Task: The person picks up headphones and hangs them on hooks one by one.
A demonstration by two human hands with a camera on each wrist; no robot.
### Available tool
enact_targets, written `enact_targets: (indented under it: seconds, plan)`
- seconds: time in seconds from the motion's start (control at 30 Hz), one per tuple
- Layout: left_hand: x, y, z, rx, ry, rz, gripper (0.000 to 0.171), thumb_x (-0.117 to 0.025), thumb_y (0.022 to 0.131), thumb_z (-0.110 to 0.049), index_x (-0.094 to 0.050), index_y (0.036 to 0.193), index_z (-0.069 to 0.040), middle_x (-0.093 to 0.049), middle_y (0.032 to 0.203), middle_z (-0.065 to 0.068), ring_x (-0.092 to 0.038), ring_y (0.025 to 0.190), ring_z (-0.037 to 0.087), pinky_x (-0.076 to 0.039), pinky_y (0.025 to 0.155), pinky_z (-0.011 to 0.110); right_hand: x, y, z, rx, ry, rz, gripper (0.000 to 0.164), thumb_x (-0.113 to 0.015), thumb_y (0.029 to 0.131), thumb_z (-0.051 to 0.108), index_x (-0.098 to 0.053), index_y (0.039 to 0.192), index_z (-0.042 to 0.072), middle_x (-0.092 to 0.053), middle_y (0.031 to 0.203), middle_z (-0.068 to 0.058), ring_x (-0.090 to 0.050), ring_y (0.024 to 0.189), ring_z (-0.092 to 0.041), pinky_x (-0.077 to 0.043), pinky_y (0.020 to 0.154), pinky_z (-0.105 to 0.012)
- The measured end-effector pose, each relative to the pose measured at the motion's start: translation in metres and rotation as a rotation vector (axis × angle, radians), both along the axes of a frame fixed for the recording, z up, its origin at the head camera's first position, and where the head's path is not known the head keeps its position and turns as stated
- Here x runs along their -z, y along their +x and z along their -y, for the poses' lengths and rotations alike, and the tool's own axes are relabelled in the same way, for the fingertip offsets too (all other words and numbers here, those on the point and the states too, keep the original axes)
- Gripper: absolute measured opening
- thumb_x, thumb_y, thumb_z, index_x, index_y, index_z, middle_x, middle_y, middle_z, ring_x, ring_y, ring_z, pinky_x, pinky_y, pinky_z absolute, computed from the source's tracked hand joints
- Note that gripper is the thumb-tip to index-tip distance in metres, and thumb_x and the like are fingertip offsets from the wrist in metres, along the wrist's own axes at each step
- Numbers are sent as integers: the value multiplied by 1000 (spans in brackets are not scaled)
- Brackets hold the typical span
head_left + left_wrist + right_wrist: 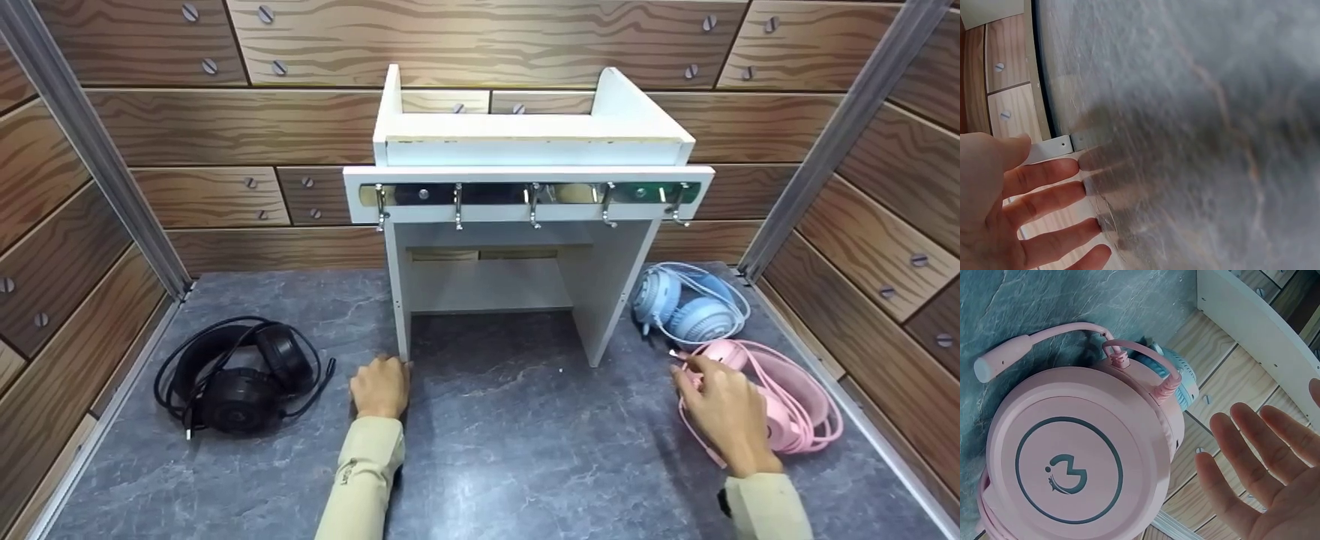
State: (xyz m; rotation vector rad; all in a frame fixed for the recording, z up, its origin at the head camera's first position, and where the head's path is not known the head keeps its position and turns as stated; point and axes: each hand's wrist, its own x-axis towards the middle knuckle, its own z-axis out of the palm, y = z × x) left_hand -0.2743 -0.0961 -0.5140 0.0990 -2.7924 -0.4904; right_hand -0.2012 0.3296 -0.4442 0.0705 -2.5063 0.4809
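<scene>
While near headset [1081,455], right hand [1289,500] outspread.

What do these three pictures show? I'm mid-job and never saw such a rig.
No machine here, just a person's bare left hand and right hand. The wide picture comes from a head-worn camera; the close ones from a camera on each wrist. On the dark marbled tabletop stands a white shelf unit with a row of five metal hooks. A black headset lies to its left, a light blue headset and a pink headset to its right. The left hand is at the foot of the left side panel, fingertips apparently on the tabletop; the right hand is by the pink headset, fingers apart. Neither visibly holds anything.
</scene>
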Motion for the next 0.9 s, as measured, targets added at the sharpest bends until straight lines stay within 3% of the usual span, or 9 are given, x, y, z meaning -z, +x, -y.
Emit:
enact_targets:
  seconds: [0.27,0.9]
  plan:
    - [0,0,-1,3,-4,-8,28,-70,94,-25,-76,85,1,-71,87,18,-68,76,50,-54,62,59,0,1,1,9,-11,30,29,-69,93,23,-73,110,0,-64,71,-8,-65,71,-41,-44,61,-64]
    - [4,-1,-4,-26,-14,-19,29,-72,94,-26,-74,86,2,-70,87,17,-69,75,48,-54,61,58,-1,3,-11,6,-17,-20,20,-68,92,21,-73,94,1,-68,75,-16,-65,69,-46,-43,59,-62]
